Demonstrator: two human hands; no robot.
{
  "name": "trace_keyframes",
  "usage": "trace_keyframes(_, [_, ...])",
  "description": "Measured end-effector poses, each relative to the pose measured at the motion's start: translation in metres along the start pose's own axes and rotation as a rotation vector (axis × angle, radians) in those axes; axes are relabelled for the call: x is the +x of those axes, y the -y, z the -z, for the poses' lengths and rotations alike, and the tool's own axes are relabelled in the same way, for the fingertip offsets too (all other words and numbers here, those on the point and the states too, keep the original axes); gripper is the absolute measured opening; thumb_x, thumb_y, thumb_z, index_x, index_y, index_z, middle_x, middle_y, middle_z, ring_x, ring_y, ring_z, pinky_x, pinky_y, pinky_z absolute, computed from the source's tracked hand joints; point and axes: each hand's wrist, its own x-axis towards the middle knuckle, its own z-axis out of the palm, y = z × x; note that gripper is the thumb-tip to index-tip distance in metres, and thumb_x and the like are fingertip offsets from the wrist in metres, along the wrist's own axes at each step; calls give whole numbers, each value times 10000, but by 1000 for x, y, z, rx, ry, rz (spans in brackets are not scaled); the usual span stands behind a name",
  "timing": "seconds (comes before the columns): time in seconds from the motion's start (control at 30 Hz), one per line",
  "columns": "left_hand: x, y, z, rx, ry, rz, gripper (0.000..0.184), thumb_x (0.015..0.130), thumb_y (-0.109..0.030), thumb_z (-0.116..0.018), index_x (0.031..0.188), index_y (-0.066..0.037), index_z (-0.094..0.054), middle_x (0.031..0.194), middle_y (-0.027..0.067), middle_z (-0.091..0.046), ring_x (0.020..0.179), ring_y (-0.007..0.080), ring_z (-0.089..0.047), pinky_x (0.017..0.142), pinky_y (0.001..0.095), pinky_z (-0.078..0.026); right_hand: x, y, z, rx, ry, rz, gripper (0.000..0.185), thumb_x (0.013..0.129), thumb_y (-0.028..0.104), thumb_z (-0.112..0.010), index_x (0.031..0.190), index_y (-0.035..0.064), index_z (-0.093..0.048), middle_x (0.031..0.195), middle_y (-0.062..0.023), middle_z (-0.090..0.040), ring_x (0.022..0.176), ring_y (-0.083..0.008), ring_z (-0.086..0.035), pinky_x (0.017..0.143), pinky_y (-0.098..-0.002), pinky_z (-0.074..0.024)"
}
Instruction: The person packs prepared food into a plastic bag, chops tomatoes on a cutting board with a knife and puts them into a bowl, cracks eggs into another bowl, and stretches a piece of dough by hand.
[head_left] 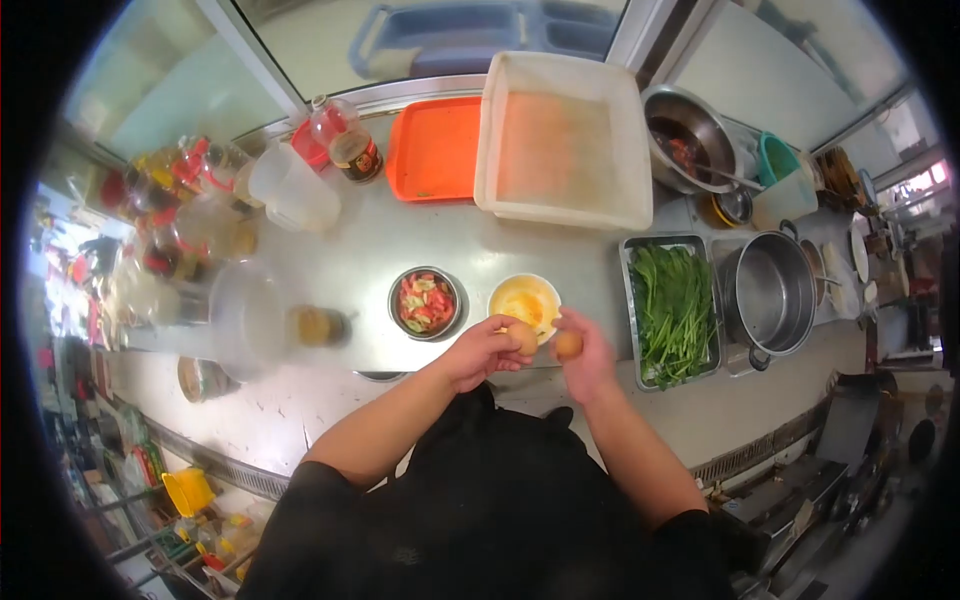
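My left hand (482, 356) is closed around a brown egg (521, 339) at the near rim of a white bowl (494, 300). A second brown egg (568, 345) is in the fingers of my right hand (592, 366), just right of the bowl. Whether either shell is cracked, I cannot tell. Yellow egg (524, 300) lies inside the white bowl. To the left stands a metal bowl (393, 318) of cut red and pale green pieces (427, 303) that look like tomato.
A metal tray (637, 374) of leafy greens (672, 310) and a steel pot (770, 290) stand right. Behind are an orange tray (430, 150), a white plastic tub (560, 215) and a large metal bowl (722, 125). Bottles and a plastic jug (295, 190) crowd the left.
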Motion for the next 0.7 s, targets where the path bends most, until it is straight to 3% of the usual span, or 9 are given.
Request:
trace_keyframes(0.1, [3, -13, 16, -9, 37, 15, 400, 894, -94, -593, 1259, -58, -433, 1113, 124, -592, 970, 212, -641, 804, 291, -519, 13, -9, -16, 281, 13, 99, 394, 884, 104, -592, 1254, -7, -516, 1073, -115, -569, 931, -156, -568, 760, -270, -466])
trace_keyframes(0.17, [9, -18, 24, -11, 65, 13, 412, 893, -84, -597, 1268, -57, -428, 1125, 127, -589, 984, 218, -639, 805, 292, -518, 10, -9, -37, -130, 6, 178, 403, 873, 75, -597, 1255, -8, -499, 1121, -135, -561, 1037, -215, -559, 898, -314, -447])
trace_keyframes(0.2, [11, -19, 26, 34, 40, -35, 420, 893, -65, -599, 1277, -58, -427, 1137, 127, -589, 1003, 218, -634, 812, 299, -521, 11, -12, -37, -128, 0, 181, 403, 873, 75, -597, 1255, -8, -499, 1121, -135, -561, 1037, -215, -559, 898, -314, -447])
trace_keyframes(0.27, [14, -24, 27, 75, 14, -86, 429, 893, -45, -600, 1285, -60, -427, 1148, 127, -590, 1022, 218, -628, 818, 306, -524, 13, -19, -35, -489, 13, 580, 411, 879, 53, -580, 1267, -25, -472, 1195, -160, -548, 1120, -244, -548, 982, -349, -431])
trace_keyframes(0.3, [14, -27, 27, 151, 16, -120, 433, 893, -41, -602, 1288, -52, -424, 1150, 125, -590, 1022, 215, -626, 816, 302, -523, 14, -18, -34, -496, 17, 577, 411, 879, 53, -580, 1267, -25, -472, 1195, -160, -548, 1120, -244, -548, 982, -349, -431])
trace_keyframes(0.37, [14, -24, 23, 217, 5, -161, 436, 894, -37, -604, 1291, -44, -422, 1151, 122, -590, 1023, 212, -624, 814, 298, -522, 8, -9, -38, -954, -138, 903, 410, 858, 34, -612, 1247, -12, -495, 1212, -155, -555, 1134, -250, -550, 975, -348, -431])
trace_keyframes(0.47, [18, -17, 16, 208, -14, -175, 438, 893, -36, -610, 1282, -21, -410, 1140, 133, -598, 1014, 199, -630, 795, 287, -510, 2, 5, -51, -1095, -55, 832, 378, 853, 28, -615, 1219, 8, -524, 1203, -152, -567, 1112, -257, -564, 965, -343, -437])
trace_keyframes(0.6, [19, -8, 8, 125, -72, -190, 442, 883, -17, -617, 1275, -16, -412, 1137, 122, -601, 1026, 189, -618, 804, 294, -512, 10, 3, -35, -1059, -96, 908, 382, 836, 42, -634, 1204, 11, -537, 1201, -158, -574, 1104, -274, -570, 970, -353, -433])
trace_keyframes(0.7, [19, -5, 2, 119, -89, -195, 444, 875, -2, -620, 1271, -28, -421, 1141, 113, -599, 1033, 179, -607, 816, 296, -511, 13, 8, -29, -1036, 35, 776, 390, 832, 51, -642, 1203, 3, -532, 1194, -160, -570, 1088, -281, -574, 972, -366, -434])
